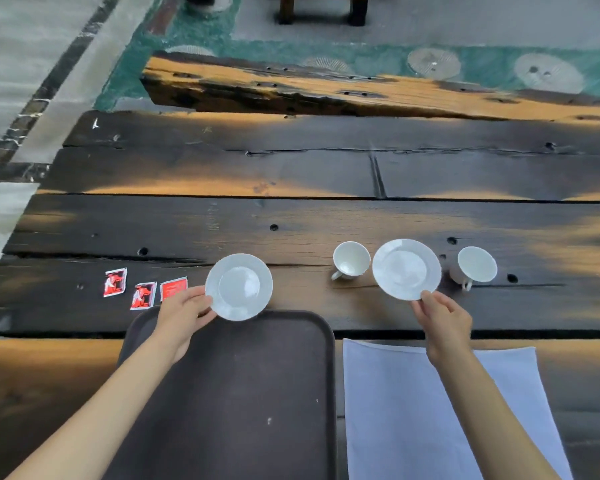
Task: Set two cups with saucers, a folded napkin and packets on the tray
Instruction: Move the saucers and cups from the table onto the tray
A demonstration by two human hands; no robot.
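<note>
Both hands pinch round white porcelain saucers by the rim: left hand (184,315) holds one saucer (239,286) over the dark rectangular plastic tray's (222,393) far edge, right hand (444,322) another saucer (406,269) beyond the tray's right corner. Judged stiff, light, slippery, breakable.

Two bare forearms enter from the lower edge of the frame, with no sleeves, watch or bracelet on them. The left hand (182,315) and right hand (445,327) wear no gloves, and the fingers (426,299) carry no rings.

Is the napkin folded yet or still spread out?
Spread. The napkin lies flat as one broad sheet beside the tray, no crease or doubled layer visible.
</note>
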